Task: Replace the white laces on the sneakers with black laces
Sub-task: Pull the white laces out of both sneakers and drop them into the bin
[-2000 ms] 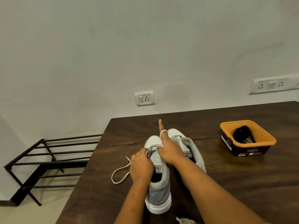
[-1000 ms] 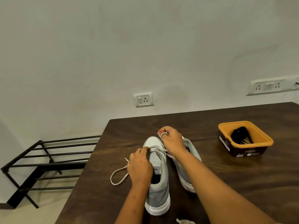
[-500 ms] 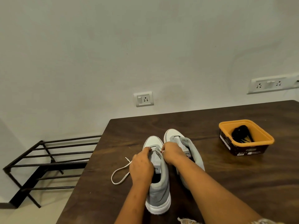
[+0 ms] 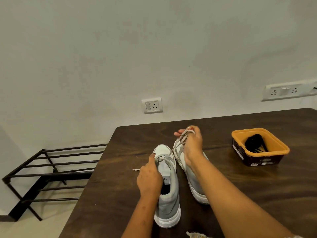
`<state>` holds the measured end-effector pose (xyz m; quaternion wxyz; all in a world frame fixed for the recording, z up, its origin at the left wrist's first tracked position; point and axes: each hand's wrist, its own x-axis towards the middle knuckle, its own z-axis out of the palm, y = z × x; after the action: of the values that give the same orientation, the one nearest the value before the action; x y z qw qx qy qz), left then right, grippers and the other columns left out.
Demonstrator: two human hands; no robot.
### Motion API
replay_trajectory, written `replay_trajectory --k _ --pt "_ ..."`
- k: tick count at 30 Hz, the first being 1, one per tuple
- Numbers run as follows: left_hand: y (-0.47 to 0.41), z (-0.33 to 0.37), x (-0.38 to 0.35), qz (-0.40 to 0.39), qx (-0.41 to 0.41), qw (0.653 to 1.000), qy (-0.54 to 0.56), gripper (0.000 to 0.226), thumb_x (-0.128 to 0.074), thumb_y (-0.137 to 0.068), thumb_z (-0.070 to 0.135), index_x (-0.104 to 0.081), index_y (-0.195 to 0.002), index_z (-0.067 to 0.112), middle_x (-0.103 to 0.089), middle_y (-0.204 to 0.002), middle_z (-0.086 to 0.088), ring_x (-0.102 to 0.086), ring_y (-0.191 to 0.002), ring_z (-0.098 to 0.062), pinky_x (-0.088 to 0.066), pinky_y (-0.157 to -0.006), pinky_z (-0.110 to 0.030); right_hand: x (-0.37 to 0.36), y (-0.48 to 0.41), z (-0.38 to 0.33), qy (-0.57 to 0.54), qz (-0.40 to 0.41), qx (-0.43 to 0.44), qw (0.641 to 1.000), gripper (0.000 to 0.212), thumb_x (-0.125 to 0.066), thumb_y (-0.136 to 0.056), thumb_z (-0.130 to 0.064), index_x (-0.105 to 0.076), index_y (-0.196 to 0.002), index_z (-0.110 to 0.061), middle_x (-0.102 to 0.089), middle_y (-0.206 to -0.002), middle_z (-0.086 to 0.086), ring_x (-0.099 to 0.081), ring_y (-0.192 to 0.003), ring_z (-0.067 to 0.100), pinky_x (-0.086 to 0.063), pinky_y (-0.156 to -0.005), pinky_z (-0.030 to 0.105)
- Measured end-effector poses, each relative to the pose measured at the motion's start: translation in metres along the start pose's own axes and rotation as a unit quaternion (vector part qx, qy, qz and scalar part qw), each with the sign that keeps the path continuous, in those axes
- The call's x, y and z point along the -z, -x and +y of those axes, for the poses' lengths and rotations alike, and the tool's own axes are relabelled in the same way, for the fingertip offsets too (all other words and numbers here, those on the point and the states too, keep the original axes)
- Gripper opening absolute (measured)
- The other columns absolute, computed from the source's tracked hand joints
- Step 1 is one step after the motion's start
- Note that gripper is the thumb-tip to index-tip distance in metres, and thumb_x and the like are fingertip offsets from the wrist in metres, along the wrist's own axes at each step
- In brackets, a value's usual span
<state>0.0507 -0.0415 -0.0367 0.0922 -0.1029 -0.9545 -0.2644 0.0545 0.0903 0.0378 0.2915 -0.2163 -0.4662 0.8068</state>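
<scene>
A black metal rack of thin straight bars (image 4: 51,170) is seen on the floor at the nine o'clock side, beside the dark brown wood-grained surface (image 4: 257,191). A white plastic wall socket with one switch (image 4: 152,105) is set in the pale matte wall at twelve o'clock.

On the surface, toward its left edge, a grey fabric sneaker with a smooth white toe cap and thick white rubber sole (image 4: 167,191) is stood upright, toe pointing to twelve o'clock. Its tongue and collar are gripped by the left hand (image 4: 150,179), fingers curled over the opening. A flat white lace (image 4: 175,148) is threaded through the lowest eyelets and is drawn taut toward one o'clock; its thin tipped end (image 4: 135,169) lies on the surface at the shoe's ten o'clock side.

Just beside it, a second grey and white sneaker (image 4: 192,176) is partly covered by the right forearm. The right hand (image 4: 192,143) is clenched around the lace above this shoe's toe.

At three o'clock, well apart, an orange-rimmed square plastic tub with dark walls (image 4: 281,150) holds coiled black laces (image 4: 254,142). A long white socket strip (image 4: 284,91) is fixed on the wall above it.
</scene>
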Motion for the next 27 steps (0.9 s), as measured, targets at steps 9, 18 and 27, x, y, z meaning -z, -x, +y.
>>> replay_trajectory --k 9,18,27 --pt "0.002 0.003 0.002 -0.002 0.006 1.0 0.002 0.042 -0.03 -0.099 0.019 -0.033 -0.14 0.025 -0.063 -0.114 -0.006 -0.056 -0.107 -0.025 -0.046 -0.081 -0.038 0.016 0.005 0.003 0.504 -0.181 0.051 0.843 0.012 -0.046 -0.096 -0.015 -0.055 -0.104 -0.014 -0.058 -0.094 0.003 -0.053 -0.082 0.019 -0.038 -0.062 0.028" --pt "0.003 0.003 0.004 -0.003 -0.001 1.0 0.006 0.038 -0.03 -0.1 0.024 -0.037 -0.137 0.024 -0.063 -0.115 -0.007 -0.056 -0.108 -0.025 -0.045 -0.081 -0.037 0.013 0.01 0.035 0.705 -0.189 -0.008 0.684 0.038 -0.039 -0.099 -0.025 -0.056 -0.123 0.0 -0.056 -0.13 0.02 -0.042 -0.132 0.033 -0.031 -0.112 0.04" --pt "0.002 0.003 0.003 0.005 0.012 1.0 0.009 0.036 -0.031 -0.099 0.021 -0.041 -0.133 0.027 -0.064 -0.111 -0.007 -0.059 -0.102 -0.026 -0.045 -0.074 -0.036 0.005 0.007 0.027 0.338 -0.128 0.015 0.932 0.025 -0.037 -0.095 -0.005 -0.056 -0.084 -0.019 -0.063 -0.095 0.003 -0.049 -0.07 0.014 -0.038 -0.06 0.022"
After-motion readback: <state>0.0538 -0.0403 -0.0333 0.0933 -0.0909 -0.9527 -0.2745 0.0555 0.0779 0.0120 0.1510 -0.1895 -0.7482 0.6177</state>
